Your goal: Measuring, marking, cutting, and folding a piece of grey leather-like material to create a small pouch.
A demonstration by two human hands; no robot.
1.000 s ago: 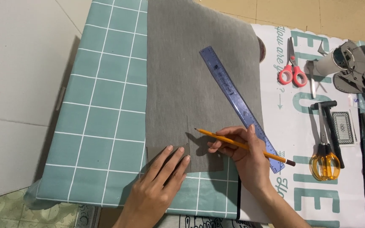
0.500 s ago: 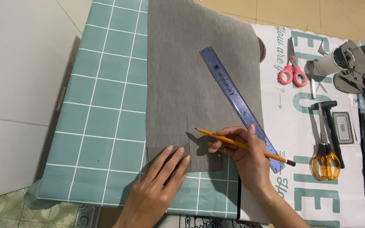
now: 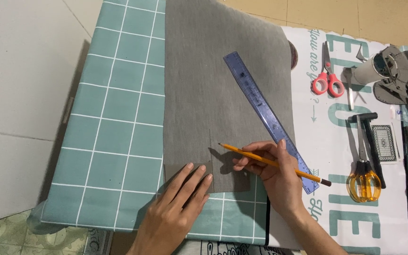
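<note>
Grey fabric sheet point(image 3: 213, 94) spread flat, reaching away from both hands, near edge just under the fingertips. Left hand point(image 3: 178, 208) laid open and flat on the near corner, palm down, gripping nothing — pressing the cloth, likely to keep it from creeping under the point. Right hand point(image 3: 272, 172) pinched around a yellow pencil point(image 3: 270, 163), tip aimed leftward and resting at or just above the cloth beside a thin drawn line point(image 3: 210, 148); contact hard to confirm from this angle. Blue ruler point(image 3: 267, 118) lying diagonally across the fabric, near end tucked under the right hand, far end angled away — within reach, not aligned with the drawn line.

Right of the right hand: yellow-handled scissors point(image 3: 364, 177) and a black-headed hammer point(image 3: 371, 141) side by side, red-handled scissors point(image 3: 327, 75) farther off, a grey shoe form with dark cut pieces point(image 3: 397, 75) at the far right edge.

Beneath it all, a teal checked tablecloth point(image 3: 114, 123), overlaid on the right by a white printed sheet point(image 3: 327, 132). Pale tiled floor point(image 3: 15, 94) to the left of the left hand, beige tiles beyond.
</note>
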